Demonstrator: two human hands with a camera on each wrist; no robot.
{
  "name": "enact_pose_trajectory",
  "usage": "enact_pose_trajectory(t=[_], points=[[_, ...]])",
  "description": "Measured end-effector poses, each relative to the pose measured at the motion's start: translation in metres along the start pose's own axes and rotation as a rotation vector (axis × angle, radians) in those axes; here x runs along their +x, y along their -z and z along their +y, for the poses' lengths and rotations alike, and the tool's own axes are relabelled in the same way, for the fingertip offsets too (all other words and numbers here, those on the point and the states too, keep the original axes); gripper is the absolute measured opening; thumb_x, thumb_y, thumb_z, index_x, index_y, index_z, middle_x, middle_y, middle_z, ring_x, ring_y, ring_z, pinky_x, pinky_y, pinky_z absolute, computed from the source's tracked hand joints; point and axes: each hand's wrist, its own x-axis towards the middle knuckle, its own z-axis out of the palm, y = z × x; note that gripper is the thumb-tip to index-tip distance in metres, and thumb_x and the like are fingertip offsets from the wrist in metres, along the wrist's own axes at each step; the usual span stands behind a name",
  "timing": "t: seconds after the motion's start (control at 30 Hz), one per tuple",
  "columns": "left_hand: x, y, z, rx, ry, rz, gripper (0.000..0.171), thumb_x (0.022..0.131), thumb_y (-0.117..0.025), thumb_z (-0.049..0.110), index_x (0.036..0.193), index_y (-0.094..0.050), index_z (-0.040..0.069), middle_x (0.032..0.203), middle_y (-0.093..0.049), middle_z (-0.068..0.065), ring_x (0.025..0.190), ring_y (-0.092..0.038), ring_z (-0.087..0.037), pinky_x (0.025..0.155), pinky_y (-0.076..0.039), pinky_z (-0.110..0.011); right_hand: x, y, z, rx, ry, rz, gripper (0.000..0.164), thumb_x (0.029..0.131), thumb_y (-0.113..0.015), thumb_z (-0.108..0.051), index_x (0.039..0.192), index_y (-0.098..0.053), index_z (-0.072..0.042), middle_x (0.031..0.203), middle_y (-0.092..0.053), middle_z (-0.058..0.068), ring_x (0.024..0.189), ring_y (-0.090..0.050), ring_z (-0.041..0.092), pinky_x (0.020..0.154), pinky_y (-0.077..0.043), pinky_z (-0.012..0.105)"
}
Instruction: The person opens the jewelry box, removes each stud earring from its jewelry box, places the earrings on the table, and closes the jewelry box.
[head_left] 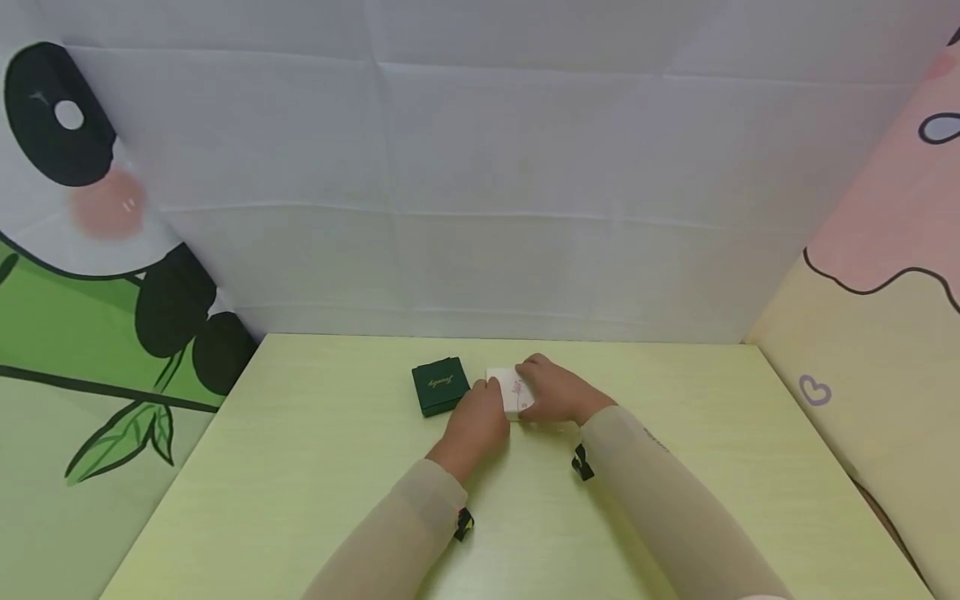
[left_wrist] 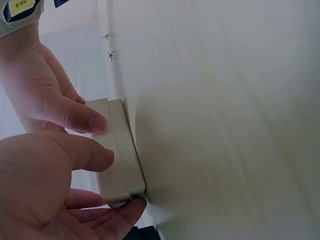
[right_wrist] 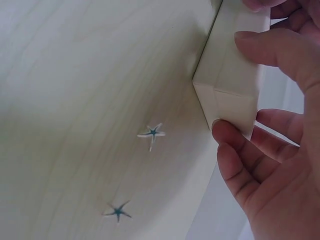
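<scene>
A small white box (head_left: 501,377) with a pink print on its lid rests on the table, held between both hands. My left hand (head_left: 477,422) grips its left end, thumb on the near side and fingertips (left_wrist: 131,212) round the corner. From the other end my right hand (head_left: 558,392) grips it, its thumb (right_wrist: 265,47) against the same near side and curled fingers at the end face. In the left wrist view both thumbs press close together on the box's side (left_wrist: 117,175). A seam runs along that side. The inside of the box is hidden.
Just left of the white box lies a dark green box (head_left: 441,383) with gold lettering. Two small star-shaped pieces, one nearer (right_wrist: 152,133) and one farther (right_wrist: 118,211), lie to its right on the pale wood table (head_left: 300,467). A white cloth wall (head_left: 487,267) stands behind.
</scene>
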Motion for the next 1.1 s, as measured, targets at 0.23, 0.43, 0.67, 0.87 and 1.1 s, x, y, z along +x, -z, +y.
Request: enact_pose_trajectory(t=[0.23,0.43,0.67,0.87,1.1], points=[[-0.002,0.003,0.001,-0.004,0.037,0.004,0.067,0.096,-0.069,0.017,0.151,-0.039,-0.008,0.134,-0.052,-0.020,0.114,-0.059,-0.029,0.099,-0.050,-0.042,-0.003,0.003,-0.003,-0.007,-0.010,-0.011,0.085,0.081,-0.085,-0.027,0.152,-0.047,-0.002,0.151,-0.045,0.012,0.129,-0.052,0.024,0.107,-0.042,0.037],[-0.008,0.015,-0.001,0.016,0.056,0.123,0.060,0.095,-0.069,0.024,0.142,-0.049,-0.008,0.125,-0.058,-0.018,0.107,-0.062,-0.029,0.091,-0.054,-0.042,-0.008,0.011,-0.007,-0.045,-0.054,0.036,0.093,0.077,-0.088,-0.041,0.154,-0.047,-0.007,0.151,-0.046,0.009,0.129,-0.054,0.027,0.105,-0.045,0.044],[-0.025,0.036,-0.022,-0.040,0.033,0.205,0.057,0.097,-0.067,0.028,0.141,-0.053,-0.005,0.133,-0.058,-0.021,0.113,-0.064,-0.036,0.093,-0.053,-0.050,-0.003,0.018,-0.027,-0.085,-0.050,0.108,0.089,0.078,-0.085,-0.050,0.151,-0.051,-0.010,0.149,-0.049,0.008,0.124,-0.058,0.032,0.102,-0.047,0.047],[-0.039,0.036,-0.050,-0.140,0.068,0.255,0.059,0.095,-0.070,0.028,0.143,-0.053,-0.001,0.137,-0.055,-0.022,0.118,-0.062,-0.038,0.093,-0.053,-0.053,0.011,0.010,-0.055,-0.063,0.012,0.116,0.081,0.081,-0.083,-0.047,0.148,-0.055,-0.012,0.144,-0.052,0.006,0.123,-0.057,0.028,0.102,-0.048,0.044],[-0.041,0.031,-0.078,-0.159,0.143,0.265,0.073,0.091,-0.074,0.026,0.147,-0.041,-0.007,0.137,-0.046,-0.028,0.116,-0.058,-0.042,0.093,-0.052,-0.055,0.033,-0.007,-0.078,-0.125,0.036,0.055,0.085,0.082,-0.082,-0.044,0.153,-0.049,-0.012,0.147,-0.050,0.006,0.131,-0.049,0.026,0.109,-0.041,0.042]])
